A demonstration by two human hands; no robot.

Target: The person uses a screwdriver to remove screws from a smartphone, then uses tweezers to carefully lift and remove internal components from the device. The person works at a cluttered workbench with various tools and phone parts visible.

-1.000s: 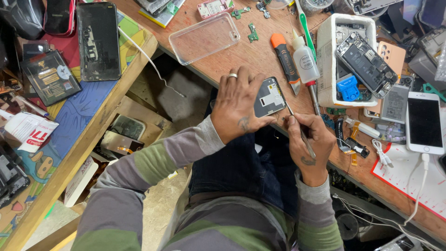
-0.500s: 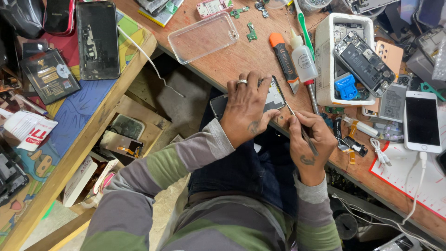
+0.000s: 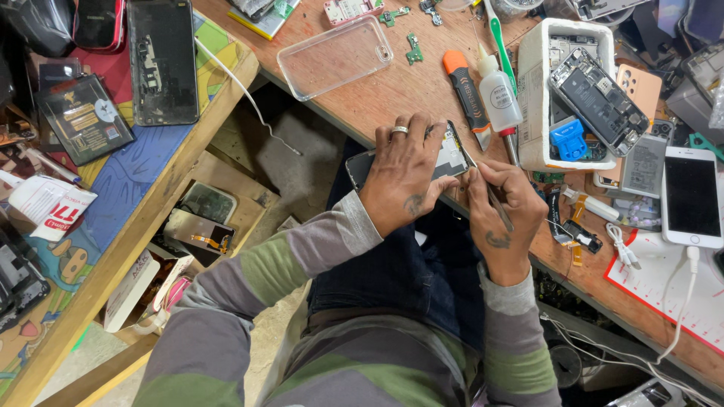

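My left hand (image 3: 403, 173), a ring on one finger, lies over an opened phone body (image 3: 451, 160) and pins it against the front edge of the wooden workbench (image 3: 392, 90). My right hand (image 3: 504, 215) grips a thin metal tool (image 3: 490, 192) like a pen, its tip touching the phone's right side. Most of the phone is hidden under my left hand.
An orange-tipped screwdriver (image 3: 465, 96) and a small squeeze bottle (image 3: 496, 92) lie just beyond the phone. A clear phone case (image 3: 335, 56) rests to the left. A white foam box (image 3: 581, 90) holds a gutted phone. A white phone (image 3: 691, 197) lies at the right, near a cable.
Both hands have shifted slightly up and left with the phone. My left hand now covers more of the phone; the tool stays at its right side.
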